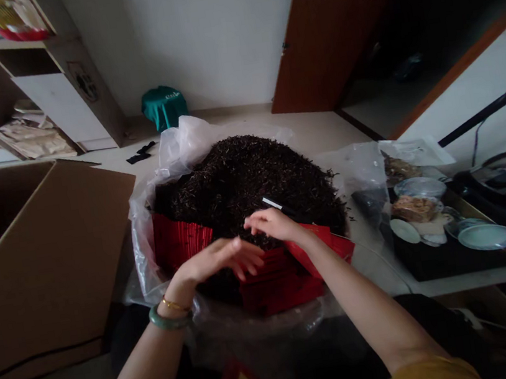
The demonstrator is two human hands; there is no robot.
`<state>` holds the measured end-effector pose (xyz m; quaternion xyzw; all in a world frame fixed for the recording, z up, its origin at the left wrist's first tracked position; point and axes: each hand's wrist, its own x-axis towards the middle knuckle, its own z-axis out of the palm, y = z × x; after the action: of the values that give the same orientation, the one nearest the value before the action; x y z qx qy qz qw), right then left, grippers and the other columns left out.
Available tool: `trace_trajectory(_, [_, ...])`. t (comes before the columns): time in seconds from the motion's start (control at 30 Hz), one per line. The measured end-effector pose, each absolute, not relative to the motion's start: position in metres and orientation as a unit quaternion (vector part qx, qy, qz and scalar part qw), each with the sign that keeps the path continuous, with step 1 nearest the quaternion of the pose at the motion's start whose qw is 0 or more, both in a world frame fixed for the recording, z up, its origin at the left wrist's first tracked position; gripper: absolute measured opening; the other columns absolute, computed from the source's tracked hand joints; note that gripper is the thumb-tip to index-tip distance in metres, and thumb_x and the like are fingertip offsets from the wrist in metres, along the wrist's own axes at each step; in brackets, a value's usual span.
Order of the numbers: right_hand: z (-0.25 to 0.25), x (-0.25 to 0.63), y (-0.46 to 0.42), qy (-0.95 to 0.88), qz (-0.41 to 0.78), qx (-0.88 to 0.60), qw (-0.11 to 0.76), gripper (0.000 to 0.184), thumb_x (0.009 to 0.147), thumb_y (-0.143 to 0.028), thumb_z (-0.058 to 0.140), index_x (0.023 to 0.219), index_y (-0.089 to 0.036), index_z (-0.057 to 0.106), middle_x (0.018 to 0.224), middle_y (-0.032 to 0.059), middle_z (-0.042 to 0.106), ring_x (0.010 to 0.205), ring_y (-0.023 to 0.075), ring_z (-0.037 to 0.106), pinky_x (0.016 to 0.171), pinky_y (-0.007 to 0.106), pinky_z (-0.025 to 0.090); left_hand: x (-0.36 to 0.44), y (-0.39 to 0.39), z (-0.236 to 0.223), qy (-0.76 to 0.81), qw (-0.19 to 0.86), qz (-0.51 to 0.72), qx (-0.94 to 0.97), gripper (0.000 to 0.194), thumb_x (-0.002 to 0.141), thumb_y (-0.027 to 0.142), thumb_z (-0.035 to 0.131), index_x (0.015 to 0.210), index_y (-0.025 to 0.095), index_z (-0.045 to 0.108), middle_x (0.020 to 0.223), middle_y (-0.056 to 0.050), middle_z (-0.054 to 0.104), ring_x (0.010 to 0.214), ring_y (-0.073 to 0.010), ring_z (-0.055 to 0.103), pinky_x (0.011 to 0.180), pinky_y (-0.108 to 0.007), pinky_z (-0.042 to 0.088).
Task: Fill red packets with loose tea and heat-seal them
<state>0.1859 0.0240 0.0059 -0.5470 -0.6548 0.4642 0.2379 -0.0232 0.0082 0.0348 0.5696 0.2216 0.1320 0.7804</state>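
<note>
1. A heap of loose black tea leaves was piled inside a clear plastic bag, and the bag's loose edge was bunched up beyond and beside the heap.
2. Red packets were packed along the near side of the heap, within the bag.
3. The left hand was held just above the red packets at the heap's near edge, with its fingers spread. A jade bangle and a gold bracelet were worn on its wrist.
4. The right hand was held at the heap's near edge, with its fingers curled down at the leaves. Whether anything was pinched between them could not be told.
5. The hands were apart, though close together, and their fingertips were not touching.
6. A slim black-and-white object was seen on the heap, just beyond the right hand; it was too small to be identified.
7. To the right of the heap, a white saucer and a bowl of pale food stood on a dark tray.
8. To the left of the heap stood an open cardboard carton.
9. Beyond the heap lay a green cloth bundle, with a wooden shelf unit further left and a brown door further right.
</note>
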Motion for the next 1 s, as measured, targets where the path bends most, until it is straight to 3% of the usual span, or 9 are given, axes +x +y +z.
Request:
trace_trajectory(0.1, [0.006,0.184,0.018,-0.756,0.414,-0.503,0.066,0.017,0.072,-0.032,0.067,0.08,-0.019,0.075,0.074,0.002,0.073,0.068,0.0161,0.064,0.057,0.022,0.041,-0.017,0.023,0.017,0.388,0.698,0.328,0.505,0.043,0.083,0.052,0.053,0.087,0.01,0.066,0.078,-0.012,0.071,0.062,-0.0148,0.063,0.054,-0.023,0.045])
trace_trajectory(0.2, [0.004,0.18,0.015,-0.775,0.38,-0.505,0.006,0.013,0.073,-0.022,0.064,0.078,-0.02,0.076,0.079,0.0029,0.075,0.074,0.018,0.067,0.061,0.023,0.041,-0.01,0.036,0.002,0.434,0.675,0.431,0.413,0.034,0.082,0.04,0.058,0.103,0.013,0.061,0.091,-0.012,0.072,0.079,-0.018,0.067,0.071,-0.028,0.05])
trace_trajectory(0.37, [0.002,0.181,0.02,-0.766,0.37,-0.524,0.04,0.02,0.074,-0.013,0.057,0.08,-0.017,0.075,0.08,0.0039,0.075,0.074,0.0167,0.067,0.062,0.022,0.043,-0.001,0.042,-0.015,0.448,0.665,0.406,0.438,0.041,0.078,0.04,0.062,0.11,0.014,0.061,0.104,-0.014,0.07,0.099,-0.0223,0.064,0.09,-0.037,0.045])
trace_trajectory(0.53, [0.001,0.182,0.018,-0.767,0.378,-0.517,0.036,0.017,0.075,-0.018,0.058,0.079,-0.016,0.075,0.077,0.0047,0.074,0.071,0.0164,0.066,0.06,0.022,0.042,0.002,0.044,-0.024,0.453,0.655,0.319,0.514,0.038,0.076,0.04,0.065,0.101,0.012,0.067,0.095,-0.013,0.072,0.092,-0.0232,0.066,0.084,-0.036,0.048])
trace_trajectory(0.8, [-0.009,0.176,0.014,-0.763,0.398,-0.508,0.045,0.019,0.077,-0.026,0.058,0.078,-0.017,0.075,0.075,0.0037,0.074,0.069,0.0171,0.064,0.057,0.023,0.04,0.002,0.044,-0.029,0.437,0.657,0.331,0.518,0.041,0.076,0.043,0.065,0.103,0.012,0.066,0.094,-0.012,0.072,0.087,-0.0206,0.066,0.08,-0.033,0.05])
trace_trajectory(1.0, [-0.012,0.179,0.017,-0.768,0.384,-0.509,0.063,0.018,0.074,-0.017,0.057,0.073,-0.018,0.075,0.072,0.0031,0.074,0.068,0.0174,0.064,0.059,0.024,0.042,0.002,0.044,-0.031,0.438,0.659,0.339,0.509,0.044,0.075,0.045,0.065,0.103,0.011,0.066,0.093,-0.012,0.072,0.084,-0.0194,0.067,0.079,-0.033,0.051])
